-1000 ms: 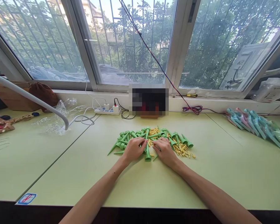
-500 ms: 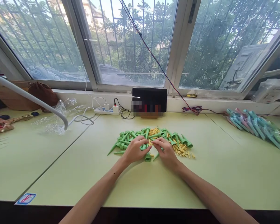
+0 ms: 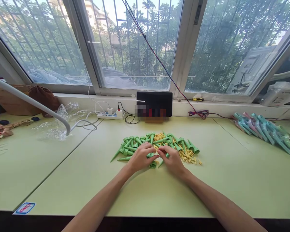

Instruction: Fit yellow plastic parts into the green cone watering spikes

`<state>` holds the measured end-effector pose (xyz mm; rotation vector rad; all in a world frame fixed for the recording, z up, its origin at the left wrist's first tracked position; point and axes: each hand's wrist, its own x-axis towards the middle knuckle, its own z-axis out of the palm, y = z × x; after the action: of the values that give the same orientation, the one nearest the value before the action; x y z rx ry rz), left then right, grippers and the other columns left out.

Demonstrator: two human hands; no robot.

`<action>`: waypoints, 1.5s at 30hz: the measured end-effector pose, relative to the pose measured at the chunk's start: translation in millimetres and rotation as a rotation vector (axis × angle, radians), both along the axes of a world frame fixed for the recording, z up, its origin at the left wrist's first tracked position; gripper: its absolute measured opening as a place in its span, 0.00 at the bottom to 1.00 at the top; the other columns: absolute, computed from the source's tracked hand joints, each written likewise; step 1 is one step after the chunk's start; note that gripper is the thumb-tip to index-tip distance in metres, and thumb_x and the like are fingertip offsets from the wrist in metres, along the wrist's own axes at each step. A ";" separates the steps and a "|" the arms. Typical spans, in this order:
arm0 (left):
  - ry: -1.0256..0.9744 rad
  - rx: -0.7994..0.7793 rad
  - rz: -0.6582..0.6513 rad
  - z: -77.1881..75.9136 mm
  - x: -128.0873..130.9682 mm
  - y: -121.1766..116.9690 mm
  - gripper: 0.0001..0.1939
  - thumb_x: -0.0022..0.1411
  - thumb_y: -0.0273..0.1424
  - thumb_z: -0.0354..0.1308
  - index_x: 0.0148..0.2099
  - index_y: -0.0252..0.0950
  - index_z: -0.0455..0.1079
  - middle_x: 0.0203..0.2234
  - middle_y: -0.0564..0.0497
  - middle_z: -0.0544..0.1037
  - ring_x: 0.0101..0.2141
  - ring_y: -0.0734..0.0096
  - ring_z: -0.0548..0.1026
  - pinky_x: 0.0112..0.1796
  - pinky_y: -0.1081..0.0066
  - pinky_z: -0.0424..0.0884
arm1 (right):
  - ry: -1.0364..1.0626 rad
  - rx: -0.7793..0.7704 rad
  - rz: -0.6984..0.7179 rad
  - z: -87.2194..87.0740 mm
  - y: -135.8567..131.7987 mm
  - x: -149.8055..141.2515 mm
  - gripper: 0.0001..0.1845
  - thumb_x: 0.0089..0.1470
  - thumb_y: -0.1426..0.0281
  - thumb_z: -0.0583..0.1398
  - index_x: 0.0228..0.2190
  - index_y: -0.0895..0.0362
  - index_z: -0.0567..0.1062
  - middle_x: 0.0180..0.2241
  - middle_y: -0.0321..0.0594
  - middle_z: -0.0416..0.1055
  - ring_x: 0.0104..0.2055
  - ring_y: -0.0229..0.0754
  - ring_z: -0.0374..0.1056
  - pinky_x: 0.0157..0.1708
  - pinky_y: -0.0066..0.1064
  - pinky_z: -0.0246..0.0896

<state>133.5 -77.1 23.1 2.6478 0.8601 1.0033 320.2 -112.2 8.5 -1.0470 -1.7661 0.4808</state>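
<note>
Curling over green tapered plastic spikes, left hand and right hand have grip contents that cannot be determined. Yellow plastic pieces lie among the spikes.

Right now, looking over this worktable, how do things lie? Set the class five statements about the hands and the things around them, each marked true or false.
1. Green cones and small yellow pieces lie in one heap. True.
2. The left hand and right hand are at opposite ends of the table. False: they are close together, at the near side of the heap.
3. A dark screen stands beyond the heap, towards the windows. True.
4. The power strip lies right of the screen. False: it lies to the left.
5. Both forearms are bare. True.
</note>
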 end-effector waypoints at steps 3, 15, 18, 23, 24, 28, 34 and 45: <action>0.003 -0.001 -0.004 0.3 0.0 -0.4 0.09 0.67 0.34 0.56 0.36 0.37 0.74 0.29 0.50 0.73 0.34 0.67 0.69 0.36 0.68 0.67 | 0.008 -0.011 0.003 1.2 -0.5 -0.2 0.11 0.63 0.64 0.56 0.36 0.56 0.76 0.33 0.42 0.76 0.32 0.42 0.69 0.34 0.32 0.66; -0.022 0.003 -0.007 7.1 1.1 -6.4 0.09 0.68 0.30 0.51 0.40 0.36 0.72 0.30 0.48 0.73 0.34 0.67 0.68 0.37 0.68 0.66 | 0.052 -0.039 -0.012 2.6 -0.1 1.3 0.11 0.62 0.64 0.57 0.34 0.56 0.76 0.31 0.41 0.74 0.31 0.41 0.69 0.33 0.31 0.66; -0.019 0.006 -0.013 6.8 1.1 -6.1 0.10 0.69 0.29 0.49 0.39 0.36 0.72 0.30 0.49 0.73 0.34 0.67 0.67 0.36 0.69 0.66 | 0.063 -0.046 -0.014 3.8 -0.9 0.8 0.12 0.62 0.62 0.57 0.33 0.57 0.76 0.30 0.41 0.74 0.30 0.41 0.69 0.33 0.31 0.66; -0.053 0.016 -0.001 2.4 0.9 -2.4 0.11 0.70 0.30 0.49 0.38 0.37 0.71 0.28 0.49 0.72 0.32 0.68 0.67 0.35 0.69 0.65 | 0.167 -0.121 0.049 2.4 -0.8 -0.5 0.12 0.62 0.61 0.58 0.38 0.56 0.76 0.33 0.41 0.75 0.30 0.41 0.70 0.32 0.32 0.68; -0.060 0.019 0.004 1.5 1.0 -1.8 0.10 0.70 0.30 0.49 0.38 0.37 0.72 0.28 0.49 0.72 0.32 0.68 0.67 0.35 0.69 0.65 | 0.199 -0.144 0.073 1.1 -0.3 -0.7 0.13 0.61 0.61 0.58 0.39 0.56 0.76 0.34 0.41 0.75 0.30 0.40 0.70 0.32 0.32 0.69; -0.061 0.033 0.019 -0.4 1.3 -0.6 0.10 0.69 0.30 0.50 0.39 0.37 0.72 0.27 0.50 0.71 0.32 0.68 0.67 0.35 0.69 0.65 | 0.324 -0.229 0.153 -6.1 4.2 -1.3 0.13 0.60 0.59 0.59 0.38 0.56 0.75 0.32 0.39 0.73 0.27 0.39 0.69 0.30 0.31 0.69; -0.062 0.050 0.038 0.3 1.0 0.1 0.11 0.69 0.30 0.50 0.38 0.36 0.72 0.27 0.50 0.71 0.32 0.68 0.68 0.35 0.69 0.65 | 0.445 -0.288 0.167 -8.8 10.9 -0.1 0.14 0.56 0.57 0.62 0.34 0.56 0.73 0.27 0.36 0.69 0.25 0.38 0.67 0.27 0.31 0.68; -0.069 0.066 0.058 -0.3 0.9 0.9 0.11 0.69 0.30 0.50 0.36 0.37 0.72 0.27 0.49 0.73 0.31 0.68 0.70 0.34 0.68 0.66 | 0.656 -0.354 0.127 -5.3 15.5 5.8 0.18 0.54 0.53 0.62 0.31 0.56 0.73 0.26 0.36 0.70 0.23 0.37 0.65 0.24 0.30 0.65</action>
<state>134.5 -76.2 22.9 2.6387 0.9088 1.1500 325.9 -96.7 3.3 -0.8742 -1.1826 1.1078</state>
